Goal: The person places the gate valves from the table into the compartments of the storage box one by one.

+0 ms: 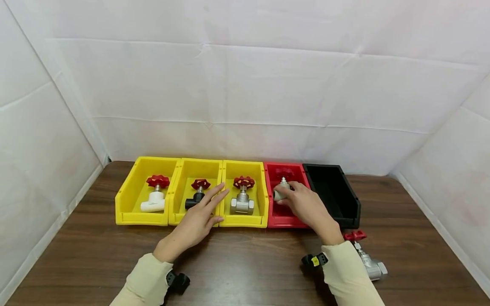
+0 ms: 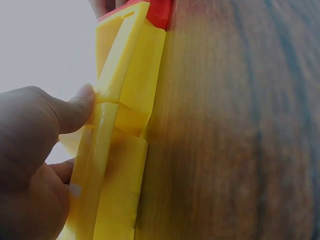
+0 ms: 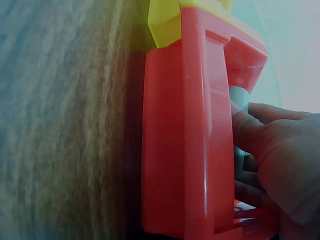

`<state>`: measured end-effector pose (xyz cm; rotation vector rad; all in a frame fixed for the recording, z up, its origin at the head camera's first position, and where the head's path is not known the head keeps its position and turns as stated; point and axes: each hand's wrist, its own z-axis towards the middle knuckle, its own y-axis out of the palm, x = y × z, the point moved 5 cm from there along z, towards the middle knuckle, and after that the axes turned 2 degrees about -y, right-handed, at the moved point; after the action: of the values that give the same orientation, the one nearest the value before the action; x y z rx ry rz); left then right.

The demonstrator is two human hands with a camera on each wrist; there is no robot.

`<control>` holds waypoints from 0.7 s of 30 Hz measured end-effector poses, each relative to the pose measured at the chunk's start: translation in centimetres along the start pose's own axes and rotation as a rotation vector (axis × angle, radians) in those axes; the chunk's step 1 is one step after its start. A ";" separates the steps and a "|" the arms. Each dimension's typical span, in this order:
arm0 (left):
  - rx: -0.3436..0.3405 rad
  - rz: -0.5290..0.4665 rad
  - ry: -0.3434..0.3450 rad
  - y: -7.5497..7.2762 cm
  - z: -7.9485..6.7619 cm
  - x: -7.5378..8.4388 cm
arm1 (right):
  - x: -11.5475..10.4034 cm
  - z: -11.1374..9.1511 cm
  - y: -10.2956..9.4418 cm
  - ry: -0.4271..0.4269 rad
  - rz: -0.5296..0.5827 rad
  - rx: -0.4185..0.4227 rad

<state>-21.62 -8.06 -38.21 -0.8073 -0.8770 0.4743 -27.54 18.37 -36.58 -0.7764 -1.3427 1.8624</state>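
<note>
In the head view my right hand [image 1: 308,208] reaches into the red bin [image 1: 285,222] and grips a grey valve [image 1: 278,194] with a red handwheel [image 1: 284,173]. The right wrist view shows the thumb and fingers around the valve's grey body [image 3: 239,97], partly hidden behind the bin's front wall. My left hand [image 1: 193,229] lies over the front of the second yellow bin [image 1: 176,219], its fingers extended. A black valve [image 1: 192,202] with a red handwheel is in that bin, partly covered by the hand. In the left wrist view the left thumb touches the yellow rim [image 2: 106,95].
The leftmost yellow bin [image 1: 141,219] holds a white valve [image 1: 155,200]; the third yellow bin [image 1: 245,222] holds a silver valve [image 1: 242,205]. At the row's right end stands a black bin [image 1: 350,223]. Another silver valve [image 1: 371,265] lies on the table beside my right sleeve.
</note>
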 end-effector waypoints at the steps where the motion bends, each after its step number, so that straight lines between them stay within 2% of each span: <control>1: 0.000 0.001 0.000 0.0 0.0 0.0 | 0.1 0.1 0.0 0.004 0.001 -0.007; 11: 0.006 0.004 0.009 0.1 0.0 -0.2 | 0.1 0.5 0.3 0.003 0.007 -0.040; 18: -0.001 0.004 0.003 0.0 0.0 -0.2 | 0.0 0.6 1.2 -0.042 -0.135 -0.061; 21: -0.006 0.004 -0.005 0.0 0.0 -0.1 | 0.1 0.5 1.4 -0.040 -0.160 -0.075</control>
<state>-21.66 -8.15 -38.32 -0.8137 -0.8823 0.4780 -28.27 17.84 -37.75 -0.6519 -1.4632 1.7192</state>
